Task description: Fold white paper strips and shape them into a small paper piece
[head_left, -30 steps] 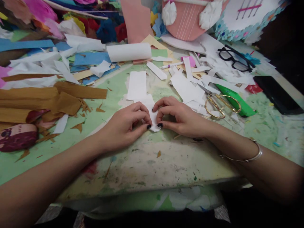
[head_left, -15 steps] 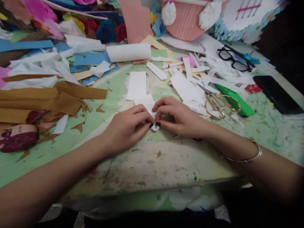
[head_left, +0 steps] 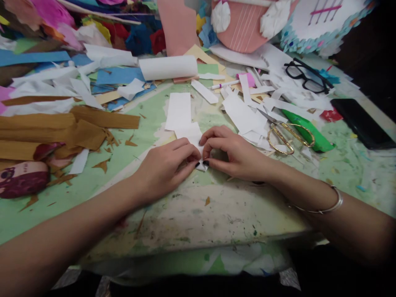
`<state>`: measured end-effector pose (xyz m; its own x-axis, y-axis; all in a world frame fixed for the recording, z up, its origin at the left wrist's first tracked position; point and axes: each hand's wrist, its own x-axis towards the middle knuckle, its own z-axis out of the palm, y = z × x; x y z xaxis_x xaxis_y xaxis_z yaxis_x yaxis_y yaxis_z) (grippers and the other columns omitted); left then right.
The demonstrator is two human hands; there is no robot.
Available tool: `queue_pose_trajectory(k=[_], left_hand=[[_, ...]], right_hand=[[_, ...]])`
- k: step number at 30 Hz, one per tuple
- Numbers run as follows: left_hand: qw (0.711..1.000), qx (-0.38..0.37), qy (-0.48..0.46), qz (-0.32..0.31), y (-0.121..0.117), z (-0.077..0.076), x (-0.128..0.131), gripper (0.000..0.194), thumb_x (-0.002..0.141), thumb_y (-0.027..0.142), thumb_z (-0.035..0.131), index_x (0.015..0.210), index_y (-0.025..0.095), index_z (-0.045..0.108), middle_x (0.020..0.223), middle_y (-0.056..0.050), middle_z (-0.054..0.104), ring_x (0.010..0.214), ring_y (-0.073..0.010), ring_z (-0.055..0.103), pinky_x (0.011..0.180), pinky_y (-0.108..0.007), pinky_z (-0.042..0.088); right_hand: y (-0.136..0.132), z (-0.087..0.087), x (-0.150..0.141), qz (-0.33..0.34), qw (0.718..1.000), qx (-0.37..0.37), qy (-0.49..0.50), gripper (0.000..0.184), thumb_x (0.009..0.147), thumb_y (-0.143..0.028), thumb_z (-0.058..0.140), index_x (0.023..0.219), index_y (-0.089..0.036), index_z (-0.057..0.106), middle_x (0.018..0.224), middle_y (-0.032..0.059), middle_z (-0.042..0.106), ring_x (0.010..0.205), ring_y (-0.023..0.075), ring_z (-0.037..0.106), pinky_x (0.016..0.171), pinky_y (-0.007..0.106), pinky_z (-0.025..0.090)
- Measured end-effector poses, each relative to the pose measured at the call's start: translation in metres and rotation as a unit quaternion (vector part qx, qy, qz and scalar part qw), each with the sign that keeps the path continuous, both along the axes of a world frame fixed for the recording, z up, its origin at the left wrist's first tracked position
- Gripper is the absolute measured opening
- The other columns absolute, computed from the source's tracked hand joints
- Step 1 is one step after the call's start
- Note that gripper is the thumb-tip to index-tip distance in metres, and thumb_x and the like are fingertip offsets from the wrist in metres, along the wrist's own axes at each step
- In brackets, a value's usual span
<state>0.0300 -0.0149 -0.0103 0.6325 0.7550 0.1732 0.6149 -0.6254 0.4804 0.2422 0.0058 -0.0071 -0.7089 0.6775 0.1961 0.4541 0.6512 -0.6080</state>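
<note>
A strip of white paper [head_left: 190, 133] lies on the table in front of me, its near end bunched between my fingertips. My left hand [head_left: 169, 165] pinches that end from the left, thumb and forefinger closed on it. From the right, my right hand [head_left: 230, 152] pinches the same end, with thumb and curled fingers around a small gap. The fingers partly hide the creased part. Just beyond lies a flat white paper rectangle [head_left: 178, 110], touching or overlapping the strip's far end; I cannot tell which.
Gold-handled scissors [head_left: 286, 134] lie right among white scraps, near a phone [head_left: 360, 123] and black glasses [head_left: 309, 78]. A white paper roll [head_left: 168, 68] sits at the back. Brown crepe paper [head_left: 37, 128] and a maroon rounded object [head_left: 24, 179] are on the left.
My left hand has shifted slightly right and toward me, closer to my right hand. The paper's near end looks more gathered. My right hand has stayed nearly in place.
</note>
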Motion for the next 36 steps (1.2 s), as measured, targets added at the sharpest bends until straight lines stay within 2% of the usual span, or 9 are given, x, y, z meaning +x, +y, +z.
queue_pose_trajectory(k=[6,9,13,16,20,25,31,36], left_hand=[[1.000,0.011,-0.005,-0.006,0.001,-0.001,0.000,0.009,0.089,0.019,0.049,0.087,0.018,0.058,0.088,-0.004,0.060,0.073,-0.0137,0.055,0.063,-0.026,0.038],[0.999,0.046,0.001,-0.021,0.000,-0.003,0.000,0.013,0.092,0.020,0.046,0.089,0.018,0.058,0.090,-0.004,0.061,0.076,-0.0137,0.056,0.066,-0.026,0.041],[0.987,0.141,0.057,-0.045,-0.005,-0.004,-0.003,0.019,0.094,0.022,0.043,0.094,0.017,0.061,0.091,-0.004,0.063,0.074,-0.0134,0.058,0.062,-0.025,0.043],[0.966,0.229,0.101,-0.062,-0.012,-0.003,-0.008,0.019,0.093,0.019,0.045,0.101,0.016,0.062,0.096,-0.005,0.065,0.072,-0.0142,0.059,0.055,-0.025,0.041],[0.933,0.314,0.142,-0.106,-0.022,-0.002,-0.012,0.023,0.093,0.012,0.042,0.108,0.007,0.059,0.103,-0.011,0.065,0.085,-0.0208,0.062,0.058,-0.028,0.046],[0.925,0.312,0.173,-0.127,-0.028,-0.001,-0.013,0.033,0.093,0.008,0.035,0.120,0.005,0.054,0.106,-0.013,0.066,0.090,-0.0239,0.062,0.062,-0.031,0.050],[0.919,0.311,0.194,-0.148,-0.030,0.006,-0.011,0.035,0.092,0.005,0.033,0.118,0.002,0.055,0.104,-0.014,0.067,0.081,-0.0216,0.060,0.061,-0.032,0.051],[0.914,0.323,0.203,-0.139,-0.036,0.006,-0.012,0.037,0.091,0.005,0.033,0.122,0.001,0.053,0.112,-0.016,0.065,0.085,-0.0223,0.059,0.062,-0.032,0.050]], right_hand=[[0.000,0.000,0.000,0.000,1.000,-0.002,-0.005,0.009,0.081,-0.012,0.057,0.085,-0.018,0.061,0.105,0.0077,0.054,0.102,0.0210,0.049,0.093,0.037,0.039],[0.000,0.000,0.000,-0.001,1.000,0.003,-0.008,0.008,0.081,-0.013,0.057,0.085,-0.018,0.061,0.105,0.0081,0.054,0.103,0.0212,0.049,0.093,0.037,0.039],[0.000,-0.002,0.000,-0.004,1.000,0.009,-0.004,0.007,0.080,-0.013,0.058,0.086,-0.017,0.060,0.106,0.0092,0.054,0.104,0.0220,0.049,0.093,0.038,0.040],[-0.001,-0.001,0.001,-0.006,1.000,0.007,-0.004,0.006,0.080,-0.013,0.058,0.085,-0.016,0.060,0.107,0.0102,0.053,0.104,0.0219,0.050,0.094,0.038,0.041],[0.000,0.001,0.003,0.000,1.000,-0.003,-0.003,0.008,0.080,-0.011,0.057,0.085,-0.016,0.060,0.107,0.0098,0.053,0.105,0.0215,0.050,0.094,0.038,0.040],[0.001,0.003,0.004,0.007,1.000,-0.017,-0.001,0.011,0.079,-0.009,0.057,0.086,-0.016,0.061,0.107,0.0091,0.053,0.106,0.0213,0.049,0.096,0.038,0.040],[0.001,0.004,0.004,0.006,1.000,-0.016,-0.001,0.010,0.079,-0.009,0.057,0.085,-0.016,0.061,0.106,0.0094,0.053,0.106,0.0213,0.050,0.095,0.038,0.040],[0.000,0.003,0.004,0.001,1.000,-0.018,-0.004,0.010,0.078,-0.009,0.058,0.085,-0.016,0.061,0.108,0.0091,0.054,0.107,0.0215,0.050,0.095,0.038,0.040]])
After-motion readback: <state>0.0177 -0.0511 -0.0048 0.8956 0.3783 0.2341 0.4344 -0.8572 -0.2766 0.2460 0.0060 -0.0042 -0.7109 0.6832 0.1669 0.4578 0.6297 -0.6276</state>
